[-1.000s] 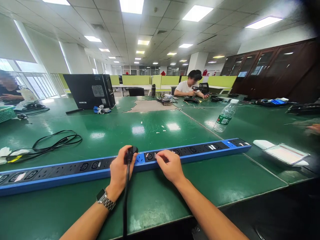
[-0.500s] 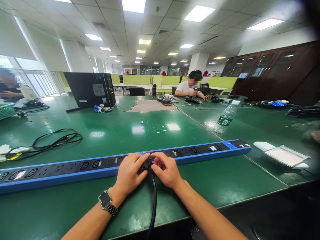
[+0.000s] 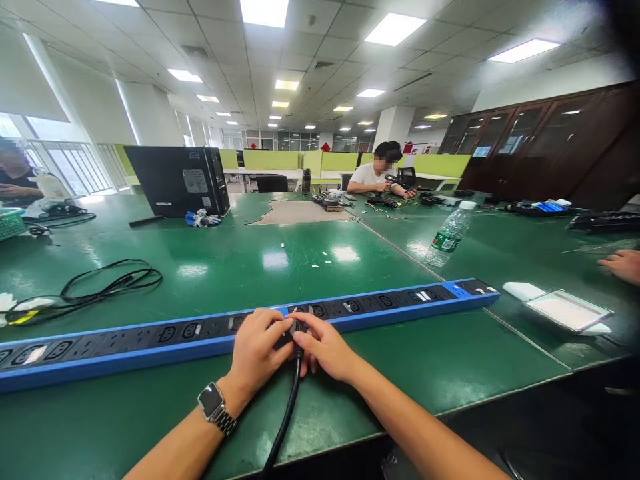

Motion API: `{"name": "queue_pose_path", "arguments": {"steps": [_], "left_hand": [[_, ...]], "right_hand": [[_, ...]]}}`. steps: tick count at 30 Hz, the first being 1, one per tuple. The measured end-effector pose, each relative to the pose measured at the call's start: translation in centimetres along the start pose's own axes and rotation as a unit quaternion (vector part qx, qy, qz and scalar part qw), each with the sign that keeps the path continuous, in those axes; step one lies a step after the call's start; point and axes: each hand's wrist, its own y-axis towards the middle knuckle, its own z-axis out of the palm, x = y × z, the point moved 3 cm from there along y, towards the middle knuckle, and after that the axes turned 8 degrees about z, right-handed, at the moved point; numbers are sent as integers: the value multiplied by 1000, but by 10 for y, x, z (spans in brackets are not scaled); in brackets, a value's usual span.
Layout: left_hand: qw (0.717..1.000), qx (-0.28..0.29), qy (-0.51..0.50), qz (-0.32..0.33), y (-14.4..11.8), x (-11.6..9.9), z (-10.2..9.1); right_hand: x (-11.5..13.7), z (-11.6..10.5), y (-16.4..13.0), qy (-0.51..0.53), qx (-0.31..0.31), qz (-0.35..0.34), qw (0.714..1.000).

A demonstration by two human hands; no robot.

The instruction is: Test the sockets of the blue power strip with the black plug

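Observation:
A long blue and black power strip (image 3: 400, 303) lies across the green table (image 3: 240, 260) in front of me. My left hand (image 3: 257, 350), with a watch on its wrist, and my right hand (image 3: 325, 347) meet at the strip's middle. Both pinch a black plug (image 3: 296, 328) that sits at a socket there. The plug's black cable (image 3: 285, 413) runs down toward me over the table's front edge. Fingers hide most of the plug.
A coiled black cable (image 3: 107, 283) lies at the left. A water bottle (image 3: 447, 235), a tablet (image 3: 567, 310) and a white block (image 3: 523, 291) are at the right, near another person's hand (image 3: 623, 265). A computer case (image 3: 175, 180) stands behind. People sit at the far side.
My left hand carried the plug from left of the blue centre block to the middle of the strip. My right hand came in and now grips the plug too.

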Motion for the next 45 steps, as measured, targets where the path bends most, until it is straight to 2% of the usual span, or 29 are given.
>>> {"name": "queue_pose_path", "arguments": {"steps": [2, 4, 7, 9, 11, 13, 17, 19, 22, 24, 30, 32, 35, 38, 41, 45], "left_hand": [[1000, 6, -13, 2, 0, 1, 1], [999, 20, -24, -3, 1, 2, 1], [999, 22, -22, -30, 0, 5, -1], [999, 9, -17, -49, -1, 8, -3], [998, 2, -19, -57, -2, 9, -5], [998, -3, -22, -60, -2, 9, -6], [998, -9, -24, -62, -1, 9, -7], [998, -10, -25, -65, -1, 9, -8], [997, -12, -31, -67, -1, 9, -9], [997, -11, -36, -69, -1, 10, -9], [996, -23, -52, -68, -2, 11, -9], [996, -23, -56, -68, -3, 11, -8], [996, -19, -58, -71, -3, 11, -8], [996, -15, -55, -72, -4, 10, -7], [996, -11, -45, -78, -4, 11, -7], [995, -3, -26, -94, -4, 12, -7]], "right_hand": [[1, 1, -3, 48, -19, 14, 999], [6, -1, -8, 108, -63, 14, 992], [15, -19, -15, 208, -170, 0, 963], [21, -37, -19, 228, -243, -9, 943], [25, -54, -21, 165, -266, 15, 950], [28, -68, -22, 44, -292, 38, 955], [35, -84, -22, -171, -334, 51, 925], [42, -87, -19, -251, -334, 44, 907], [53, -87, -12, -329, -288, 69, 897], [60, -87, -8, -354, -258, 101, 894], [73, -89, 0, -359, -217, 203, 885], [73, -90, 1, -380, -199, 207, 879], [74, -89, 2, -443, -168, 171, 864], [74, -86, 3, -512, -161, 154, 830], [81, -82, 4, -587, -173, 155, 775], [91, -76, 13, -645, -173, 200, 717]]}}
